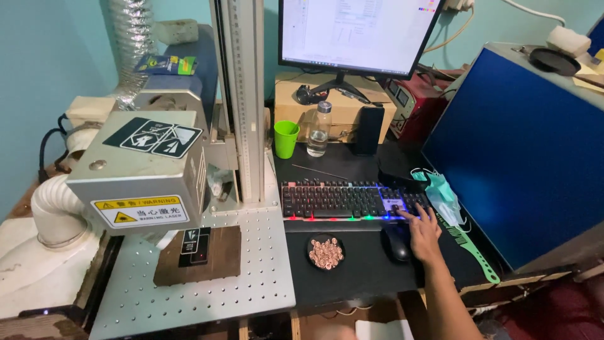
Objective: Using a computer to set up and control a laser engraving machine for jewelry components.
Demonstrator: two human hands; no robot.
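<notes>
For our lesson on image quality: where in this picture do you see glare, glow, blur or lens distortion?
Head view: the monitor is blown out to near white; the keyboard glows in colours under the right hand; the metal column leans from wide-angle distortion; the bottom edge is blurred.

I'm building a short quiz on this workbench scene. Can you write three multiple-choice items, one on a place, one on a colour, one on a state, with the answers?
1. Where does the round dish of small copper-coloured pieces sit?
A. in front of the keyboard, left of the mouse
B. on the perforated metal plate
C. behind the monitor

2. What colour is the cup beside the clear bottle?
A. red
B. green
C. white

3. What is the right hand doing?
A. gripping the mouse
B. lifting the face mask
C. pressing keys at the keyboard's right end

Answers:
1 A: the dish lies on the black mat between the keyboard and the table's front edge, with the mouse to its right.
2 B: the cup is bright green.
3 C: the fingertips rest on the keys, and the mouse lies free beside the hand.
</notes>
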